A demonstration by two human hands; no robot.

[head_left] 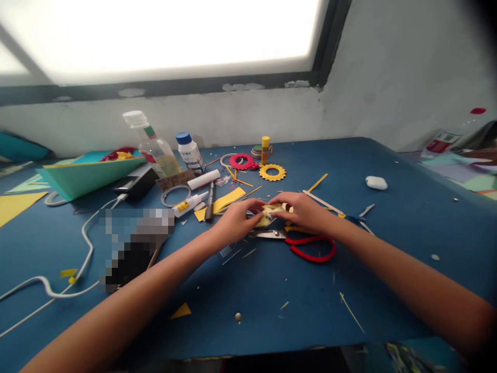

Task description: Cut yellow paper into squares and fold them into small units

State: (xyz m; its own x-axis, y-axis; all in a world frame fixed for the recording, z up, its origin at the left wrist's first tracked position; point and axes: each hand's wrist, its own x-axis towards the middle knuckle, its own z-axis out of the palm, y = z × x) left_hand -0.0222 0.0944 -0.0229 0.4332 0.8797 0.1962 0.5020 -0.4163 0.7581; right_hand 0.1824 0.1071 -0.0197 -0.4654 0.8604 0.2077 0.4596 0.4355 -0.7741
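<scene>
Both my hands meet over the middle of the blue table, closed on a small piece of yellow paper [266,219]. My left hand [241,217] pinches its left side, and my right hand [301,208] pinches the right. The fingers cover much of the paper, so its full shape is hidden. Just below my hands lie scissors with red handles [314,248], their blades pointing left. A wooden stick [322,202] lies beyond my right wrist. To the left of my left hand are a black marker [210,199] and a yellow paper strip [229,199].
Behind my hands are a yellow gear-shaped ring [272,172], a red ring [241,161] and a glue stick [265,150]. Bottles, including a blue-capped one [190,154], stand back left. White cables [87,238] cross the left side. A white case [376,183] lies right; paper scraps [181,310] lie in front.
</scene>
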